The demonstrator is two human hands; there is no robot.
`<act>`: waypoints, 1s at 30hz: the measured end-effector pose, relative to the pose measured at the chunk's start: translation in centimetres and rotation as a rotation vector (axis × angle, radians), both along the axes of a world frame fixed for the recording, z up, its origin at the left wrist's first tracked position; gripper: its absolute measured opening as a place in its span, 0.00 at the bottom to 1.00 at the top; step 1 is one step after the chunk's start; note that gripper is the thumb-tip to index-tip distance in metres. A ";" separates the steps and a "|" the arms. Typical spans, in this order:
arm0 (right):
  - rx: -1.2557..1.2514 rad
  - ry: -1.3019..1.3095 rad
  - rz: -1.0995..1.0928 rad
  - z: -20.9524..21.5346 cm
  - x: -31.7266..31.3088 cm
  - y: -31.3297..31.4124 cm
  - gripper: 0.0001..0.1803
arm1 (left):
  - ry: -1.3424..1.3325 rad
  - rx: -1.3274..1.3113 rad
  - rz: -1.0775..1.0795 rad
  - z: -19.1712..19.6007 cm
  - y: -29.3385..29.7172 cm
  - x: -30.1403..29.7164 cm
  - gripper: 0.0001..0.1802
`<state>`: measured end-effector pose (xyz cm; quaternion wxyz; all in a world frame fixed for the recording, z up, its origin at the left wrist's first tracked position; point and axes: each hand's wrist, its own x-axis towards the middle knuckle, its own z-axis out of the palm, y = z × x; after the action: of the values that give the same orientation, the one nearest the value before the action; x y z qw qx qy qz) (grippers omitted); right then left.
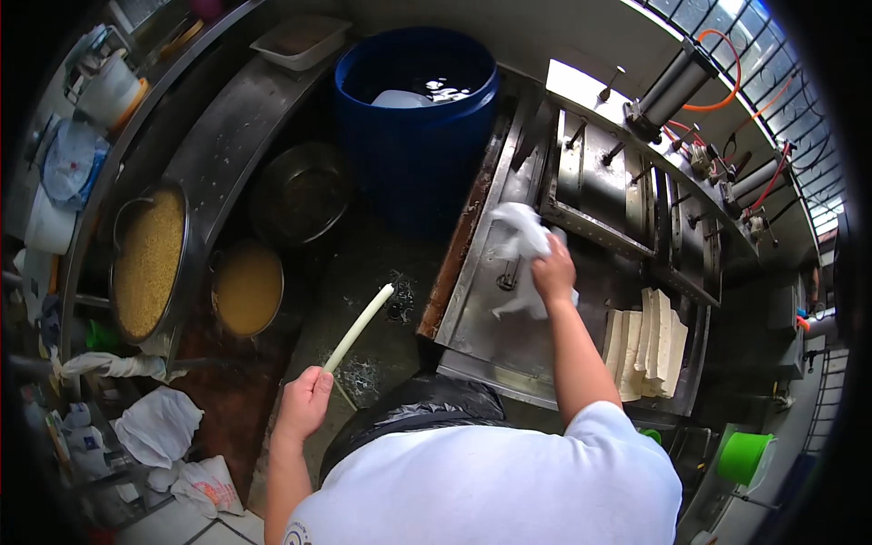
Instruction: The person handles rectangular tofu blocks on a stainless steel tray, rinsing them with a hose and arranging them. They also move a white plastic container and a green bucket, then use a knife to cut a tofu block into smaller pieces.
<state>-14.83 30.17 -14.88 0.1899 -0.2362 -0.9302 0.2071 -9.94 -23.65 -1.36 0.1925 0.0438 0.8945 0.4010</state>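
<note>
My right hand (552,272) is closed on a bunched white cloth (520,238), held over the long steel tray (481,336) of a press machine. Several white tofu slabs (647,343) stand on edge at the tray's right end, just right of my forearm. My left hand (304,401) grips the lower end of a thin white stick (359,327) that points up and to the right over the wet dark floor. A black apron covers my front, below the tray's near edge.
A blue barrel (416,118) with water stands behind the tray. On the left are a wide pan of yellow grain (150,263), a pot of yellowish liquid (247,289) and an empty steel bowl (300,193). White cloths (159,427) lie lower left. A green bucket (743,456) sits lower right.
</note>
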 end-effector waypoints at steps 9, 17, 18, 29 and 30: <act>0.073 -0.746 -0.267 -5.5 10.5 2.9 0.68 | -0.054 -0.027 0.057 -0.8 -7.6 4.3 0.21; -0.276 -0.514 -0.297 -18.4 1.6 10.2 0.27 | -0.216 -0.314 0.545 -10.6 -24.9 19.3 0.22; -0.275 -0.408 -0.183 -19.0 0.0 7.4 0.25 | -0.293 -0.354 0.605 -11.8 -27.5 22.7 0.22; -0.151 -0.302 0.830 -5.3 1.2 -44.7 0.30 | -0.863 -0.475 0.995 -31.6 -31.8 67.6 0.24; -0.144 -0.372 0.873 -5.3 1.2 -47.8 0.29 | -0.801 -0.449 1.133 -31.4 -31.6 68.1 0.25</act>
<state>-13.59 -17.61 -20.17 -0.1011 0.1309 -0.9439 0.2857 58.15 -55.25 -32.80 0.2722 -0.6168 0.7014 0.2311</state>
